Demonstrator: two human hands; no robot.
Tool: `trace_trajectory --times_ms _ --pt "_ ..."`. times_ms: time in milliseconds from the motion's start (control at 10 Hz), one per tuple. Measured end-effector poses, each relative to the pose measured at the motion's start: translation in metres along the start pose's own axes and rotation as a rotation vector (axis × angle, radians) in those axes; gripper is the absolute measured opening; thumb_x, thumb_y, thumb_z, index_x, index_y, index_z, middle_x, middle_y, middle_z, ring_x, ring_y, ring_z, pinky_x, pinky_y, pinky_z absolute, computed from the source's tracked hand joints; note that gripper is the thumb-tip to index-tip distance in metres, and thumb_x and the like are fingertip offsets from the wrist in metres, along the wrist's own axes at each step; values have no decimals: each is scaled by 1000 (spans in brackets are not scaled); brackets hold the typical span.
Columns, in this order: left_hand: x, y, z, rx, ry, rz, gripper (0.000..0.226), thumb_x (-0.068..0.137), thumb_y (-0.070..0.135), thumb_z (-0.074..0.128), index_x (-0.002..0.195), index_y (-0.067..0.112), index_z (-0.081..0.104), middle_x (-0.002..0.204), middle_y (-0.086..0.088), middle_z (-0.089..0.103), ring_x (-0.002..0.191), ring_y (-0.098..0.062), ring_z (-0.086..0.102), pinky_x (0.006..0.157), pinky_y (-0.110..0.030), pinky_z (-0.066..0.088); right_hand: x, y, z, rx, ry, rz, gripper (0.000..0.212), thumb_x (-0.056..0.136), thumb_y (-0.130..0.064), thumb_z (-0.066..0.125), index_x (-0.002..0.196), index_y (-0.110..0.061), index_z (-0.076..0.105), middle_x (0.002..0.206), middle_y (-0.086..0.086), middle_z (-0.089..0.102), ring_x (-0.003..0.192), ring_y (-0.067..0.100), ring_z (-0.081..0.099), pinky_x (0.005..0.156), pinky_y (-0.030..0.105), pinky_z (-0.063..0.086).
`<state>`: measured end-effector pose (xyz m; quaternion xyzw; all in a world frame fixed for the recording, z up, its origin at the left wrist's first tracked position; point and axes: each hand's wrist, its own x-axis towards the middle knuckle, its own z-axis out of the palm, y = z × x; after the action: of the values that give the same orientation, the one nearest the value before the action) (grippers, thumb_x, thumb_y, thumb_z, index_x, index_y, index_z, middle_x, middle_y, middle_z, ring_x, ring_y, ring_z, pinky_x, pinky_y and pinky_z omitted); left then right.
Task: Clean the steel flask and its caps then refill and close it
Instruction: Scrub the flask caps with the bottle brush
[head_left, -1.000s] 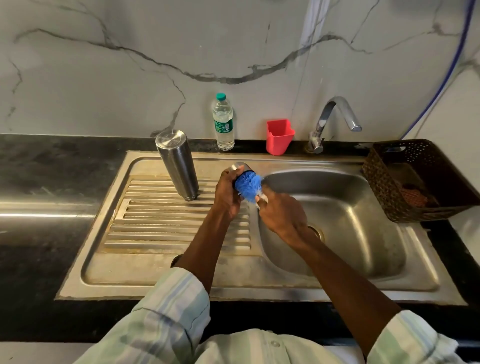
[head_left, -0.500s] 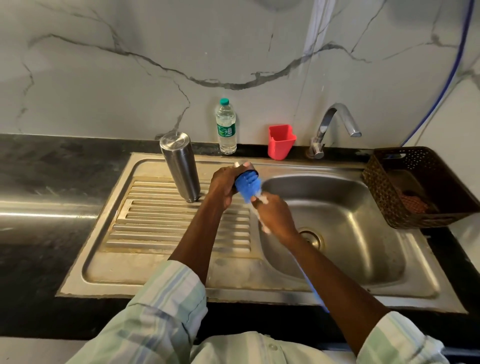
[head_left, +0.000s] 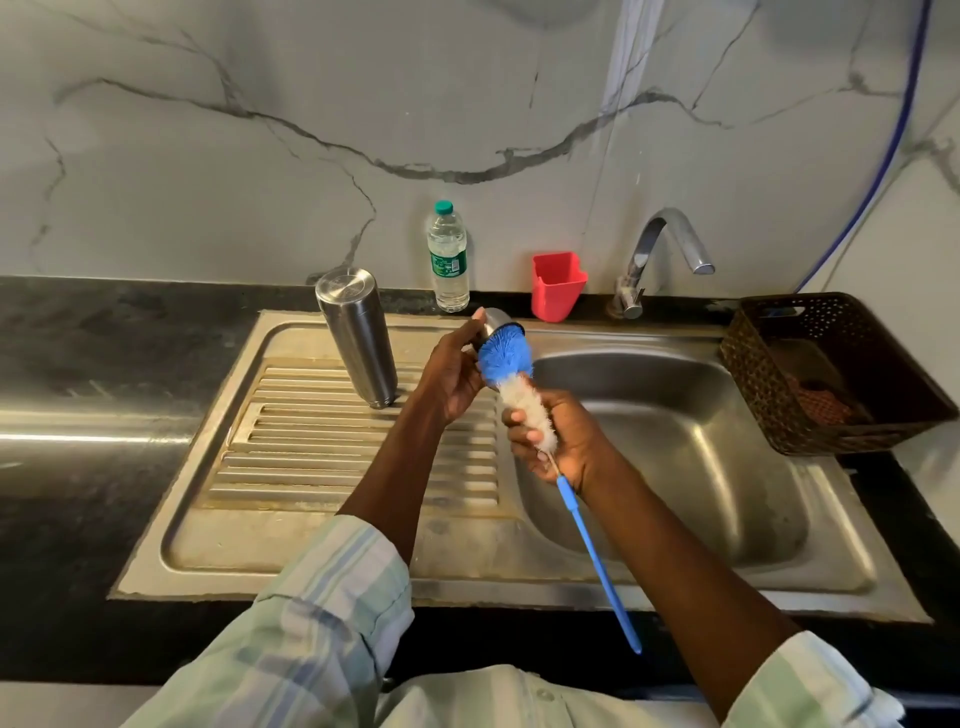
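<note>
The steel flask (head_left: 357, 335) stands upside down on the ribbed drainboard, left of my hands. My left hand (head_left: 453, 371) grips a steel cap (head_left: 493, 319) above the divide between drainboard and sink basin, its open end turned toward the right. My right hand (head_left: 558, 434) is closed around the white bristles of a bottle brush (head_left: 506, 364), whose blue bristle head is pressed into the cap's mouth. The brush's blue handle (head_left: 597, 561) trails down toward me over the sink's front edge.
A clear water bottle (head_left: 448, 257) with a green top and a red plastic cup (head_left: 557, 285) stand at the back ledge. The tap (head_left: 657, 254) is off, over the steel sink basin (head_left: 691, 452). A brown perforated basket (head_left: 826, 371) sits on the right counter.
My right hand has drawn back toward me along the brush, baring more white bristles and the blue handle. The cap stays in my left hand, the flask has not moved.
</note>
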<state>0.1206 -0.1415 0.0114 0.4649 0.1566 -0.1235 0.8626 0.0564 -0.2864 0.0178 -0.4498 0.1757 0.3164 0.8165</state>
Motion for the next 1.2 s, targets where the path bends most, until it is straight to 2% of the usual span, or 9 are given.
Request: trace_trajectory --times_ms 200,400,600,700,800,900,1000,1100,1200 --pt "1 1 3 372 219 -8 41 84 46 73 99 9 64 96 -13 73 87 -25 72 80 -40 61 1 17 -13 -1729 664 -650 46 96 -33 54 141 -28 44 93 3 67 81 24 66 68 36 52" --pt "4 -7 1 108 101 -60 25 90 29 70 80 8 62 92 -16 59 77 -24 60 73 -35 51 6 12 -6 16 18 42 30 94 -37 54 105 -9 58 63 2 52 39 10 45 34 16 29" --pt "8 -9 4 363 213 -83 49 83 53 72 103 9 63 94 -11 71 87 -26 70 79 -41 60 5 26 -21 -1600 620 -633 34 95 -33 55 128 -25 52 89 1 68 74 22 62 63 32 46" --pt "10 -9 1 371 267 -19 38 81 38 80 90 5 66 77 -10 67 71 -23 67 63 -33 59 8 28 -21 -935 418 -465 24 94 -32 59 113 -16 62 75 3 64 62 20 60 54 30 47" --pt "5 -12 -4 123 87 -58 24 94 29 66 88 6 64 85 -12 63 78 -24 63 67 -35 56 5 16 -20 96 -32 48 26 99 -36 47 104 -12 56 62 1 50 37 9 43 31 16 31" --pt "6 -13 -6 46 32 -84 35 97 33 60 110 1 64 102 -19 68 89 -28 67 83 -40 56 6 20 -21 -438 186 -206 21 96 -36 56 99 -16 61 65 2 54 42 12 47 38 24 41" --pt "4 -12 -1 336 25 -54 39 90 39 70 109 5 63 105 -19 71 92 -30 68 88 -47 57 13 31 -34 -1466 562 -631 24 94 -34 58 117 -29 61 78 -5 65 64 15 59 59 32 49" --pt "6 -11 -3 483 126 -38 36 85 31 78 110 9 64 105 -15 72 95 -30 71 86 -47 59 16 33 -32 -1029 375 -480 22 95 -35 60 111 -20 64 81 3 65 63 19 58 56 33 46" --pt "7 -11 -8 224 116 -44 27 87 26 74 102 4 68 96 -14 72 88 -29 69 90 -47 55 11 26 -30 -230 51 -37 28 97 -38 53 106 -12 58 68 7 51 40 12 41 33 19 31"
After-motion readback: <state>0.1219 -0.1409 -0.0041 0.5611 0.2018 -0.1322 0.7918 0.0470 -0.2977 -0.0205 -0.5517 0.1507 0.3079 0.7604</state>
